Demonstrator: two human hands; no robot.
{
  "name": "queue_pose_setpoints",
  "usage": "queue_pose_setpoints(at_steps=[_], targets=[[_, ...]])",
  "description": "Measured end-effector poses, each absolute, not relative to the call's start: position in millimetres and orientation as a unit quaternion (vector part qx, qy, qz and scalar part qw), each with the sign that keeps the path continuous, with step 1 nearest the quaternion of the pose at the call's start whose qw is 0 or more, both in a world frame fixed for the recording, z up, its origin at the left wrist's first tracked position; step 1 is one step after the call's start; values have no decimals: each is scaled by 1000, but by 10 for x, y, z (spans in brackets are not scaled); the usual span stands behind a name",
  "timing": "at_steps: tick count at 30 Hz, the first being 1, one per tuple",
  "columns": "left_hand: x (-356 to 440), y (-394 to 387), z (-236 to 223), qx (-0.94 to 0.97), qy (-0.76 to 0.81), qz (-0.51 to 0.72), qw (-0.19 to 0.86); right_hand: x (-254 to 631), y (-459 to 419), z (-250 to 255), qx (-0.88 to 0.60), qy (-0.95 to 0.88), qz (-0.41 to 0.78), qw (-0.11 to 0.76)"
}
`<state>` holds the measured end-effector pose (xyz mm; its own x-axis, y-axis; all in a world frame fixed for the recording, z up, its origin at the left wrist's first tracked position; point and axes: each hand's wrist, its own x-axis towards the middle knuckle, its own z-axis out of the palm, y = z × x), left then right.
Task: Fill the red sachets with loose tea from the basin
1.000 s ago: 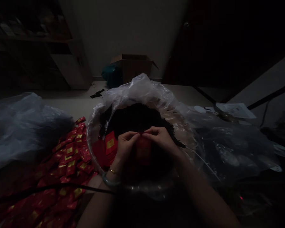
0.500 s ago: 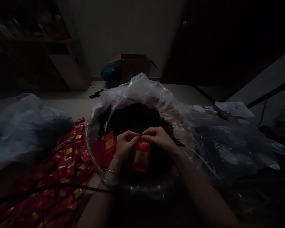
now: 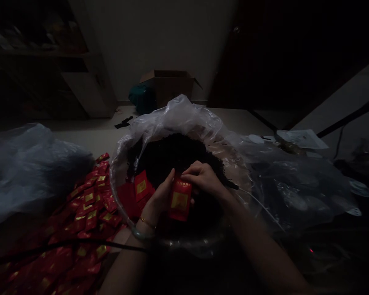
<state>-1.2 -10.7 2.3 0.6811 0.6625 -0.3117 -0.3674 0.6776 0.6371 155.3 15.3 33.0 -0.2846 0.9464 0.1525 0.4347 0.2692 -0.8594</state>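
Observation:
A small red packet (image 3: 180, 203) with a gold square and lettering hangs upright over the basin, between my hands. My right hand (image 3: 204, 177) pinches its top edge between thumb and fingers. Along the packet's left side lies my left hand (image 3: 160, 197), thumb pointing up; its fingers pass behind the packet, and tips show past the right edge. Below and beyond, a heap of dark loose bits (image 3: 178, 151), like dry tea leaves, fills the plastic-lined basin (image 3: 118, 164). More red packets (image 3: 141, 186) lie inside the basin, beside my left wrist.
Many finished-looking red packets (image 3: 90, 205) are piled left of the basin, near a clear plastic bag (image 3: 27, 164). More clear plastic (image 3: 295, 192) lies to the right. A cardboard box (image 3: 174, 88) and a teal bag (image 3: 142, 98) stand by the wall. A dark cable (image 3: 64, 242) crosses the lower left.
My left hand has left the packet's top edge and slid down to its side, with fingers behind it. The right hand still pinches the top. The packet has tilted slightly.

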Motion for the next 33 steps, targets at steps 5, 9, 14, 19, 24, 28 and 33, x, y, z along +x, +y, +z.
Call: queue_pose_setpoints(at_steps=[5, 9, 14, 19, 24, 28, 33], targets=[[-1, -69, 26, 277, 306, 298, 861, 1527, 178, 290, -477, -725, 324, 377], [-21, -75, 103, 295, 308, 274, 862, 1539, 191, 299, -492, -716, 338, 362], [-25, -107, 110, 317, 336, 277, 842, 1536, 176, 307, -505, -700, 368, 347], [11, -107, 71, 348, 355, 352, 793, 1597, 179, 353, -490, -695, 420, 315], [-5, -84, 49, 317, 361, 365, 798, 2069, 374, 262, -531, -736, 312, 282], [-35, -81, 57, 320, 349, 382, 794, 2478, 513, -28, -641, -735, 208, 76], [-60, -89, 47, 351, 348, 408, 767, 2575, 516, -250, -641, -733, 225, 25]])
